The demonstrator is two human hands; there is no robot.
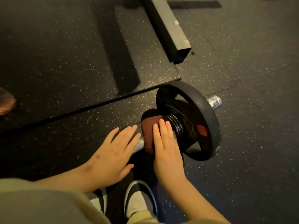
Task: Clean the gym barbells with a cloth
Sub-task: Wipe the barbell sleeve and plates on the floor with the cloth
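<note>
The barbell [138,143] lies on the rubber floor [250,78], so both hands work from above. The dark red cloth [148,126] is draped over the shaft just beside the collar, with the black plate [208,113] at its three o'clock. The right hand [166,149] presses it flat with straight fingers, probably to rub the steel. The left hand [113,152], spread at the cloth's nine o'clock, lies over the bar, likely to stop it rolling.

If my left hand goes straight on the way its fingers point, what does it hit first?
Probably the dark red cloth on the barbell, under your right hand; your left hand nearly reaches its edge.
</note>
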